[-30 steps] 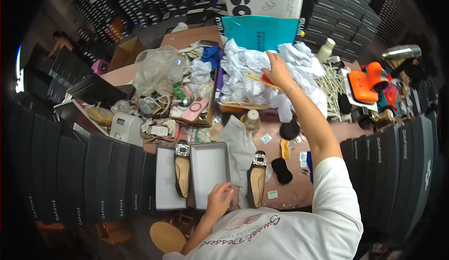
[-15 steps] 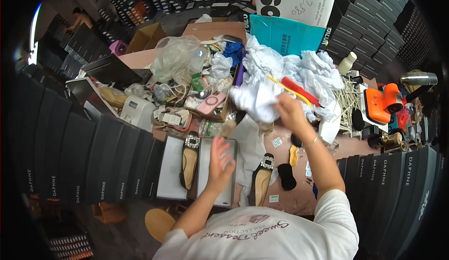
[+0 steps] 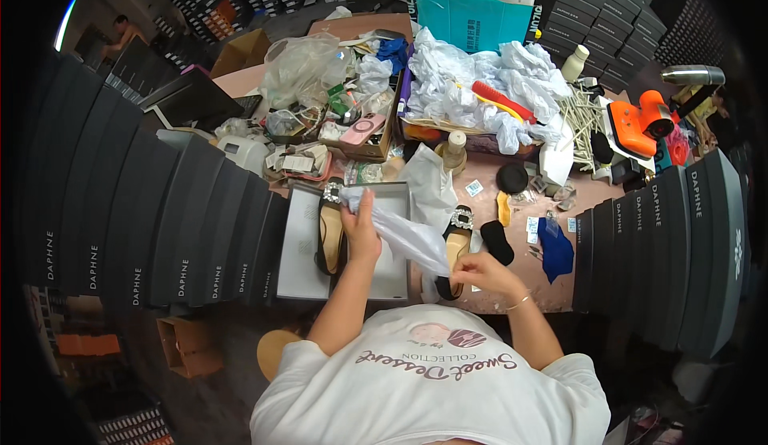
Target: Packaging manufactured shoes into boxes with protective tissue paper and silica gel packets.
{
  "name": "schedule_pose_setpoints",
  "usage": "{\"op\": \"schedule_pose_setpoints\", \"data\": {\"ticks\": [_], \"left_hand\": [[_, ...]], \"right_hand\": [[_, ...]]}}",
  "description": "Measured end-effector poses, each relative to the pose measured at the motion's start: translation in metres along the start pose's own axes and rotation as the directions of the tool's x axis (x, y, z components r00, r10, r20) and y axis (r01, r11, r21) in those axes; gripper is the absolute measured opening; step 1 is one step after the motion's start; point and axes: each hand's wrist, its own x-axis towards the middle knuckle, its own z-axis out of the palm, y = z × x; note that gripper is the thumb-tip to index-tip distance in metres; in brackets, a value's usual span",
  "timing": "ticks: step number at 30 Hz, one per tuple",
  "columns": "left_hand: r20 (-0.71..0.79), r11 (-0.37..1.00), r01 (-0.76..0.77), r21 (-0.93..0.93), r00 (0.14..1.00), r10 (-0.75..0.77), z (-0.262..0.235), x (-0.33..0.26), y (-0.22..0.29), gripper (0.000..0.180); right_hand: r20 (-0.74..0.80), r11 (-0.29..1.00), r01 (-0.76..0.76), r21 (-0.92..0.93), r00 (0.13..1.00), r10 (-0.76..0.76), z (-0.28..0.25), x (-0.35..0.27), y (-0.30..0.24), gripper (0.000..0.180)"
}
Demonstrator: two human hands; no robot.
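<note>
Holding one white sheet (image 3: 412, 237) — left hand (image 3: 362, 233) and right hand (image 3: 485, 274) both clamped on it — near two buckled shoes (image 3: 329, 241).

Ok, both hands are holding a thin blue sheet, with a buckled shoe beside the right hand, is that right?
Not quite: the thin sheet is white, as the head view shows. The left hand and right hand do both hold it, and the buckled shoe is beside the right hand.

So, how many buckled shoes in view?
2: one shoe at the open box by the left hand, another shoe on the table by the right hand. Others may be hidden.
</note>
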Motion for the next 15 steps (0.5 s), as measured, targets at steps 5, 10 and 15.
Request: {"op": "schedule_pose_setpoints", "data": {"ticks": [5,10,15], "left_hand": [[0.634,0.986,0.001,0.167,0.766,-0.108,-0.016,-0.009,0.063,0.024],[0.49,0.889,-0.44,0.127,0.807,0.33,-0.009,0.001,0.106,0.017],[0.226,0.966,0.136,-0.222,0.97,-0.085,-0.076,0.05,0.099,0.02]], "right_hand": [[-0.391,0.943,0.215,-0.256,0.869,-0.304,0.022,0.032,-0.078,0.031],[0.073,0.954,-0.042,-0.295,0.995,0.067,0.113,0.064,-0.055,0.042],[-0.586,0.81,-0.097,-0.578,0.74,-0.329,0.13,0.041,-0.063,0.023]]}}
